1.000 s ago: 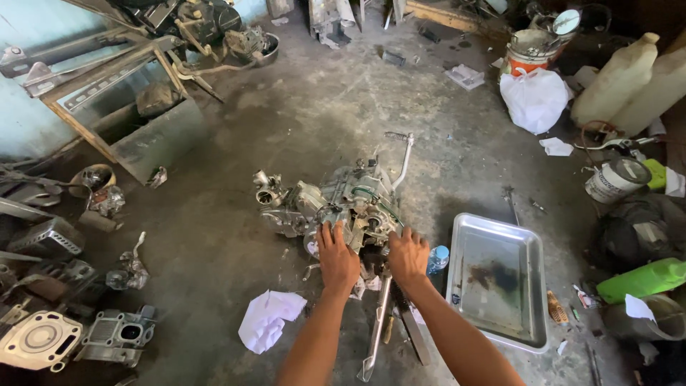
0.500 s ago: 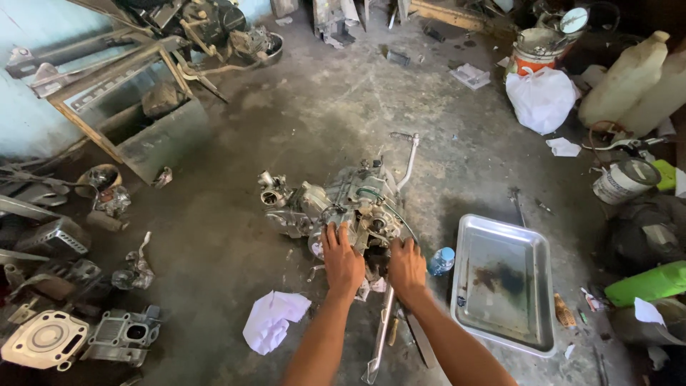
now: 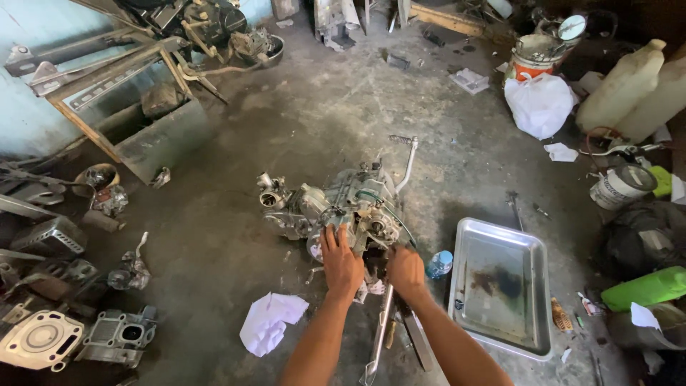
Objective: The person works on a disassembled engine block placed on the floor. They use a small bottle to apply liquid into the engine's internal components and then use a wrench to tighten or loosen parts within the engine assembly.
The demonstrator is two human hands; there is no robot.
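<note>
A: Hands?
B: Left hand flat, fingers spread, pressing on engine block mid-floor. Right hand curled at its near edge; grip unclear.
A: Around it?
B: Metal tray just right, small bottle between. Crumpled paper left, long metal bar between forearms.
A: Room?
B: Stained concrete floor, engine parts far left, white bag, jugs right.

Your left hand covers the near face of the engine, and your right hand hides whatever it grips there, so you cannot tell its hold. The long metal bar runs out past the bottom edge. The pale jugs are cut off at the right edge.
</note>
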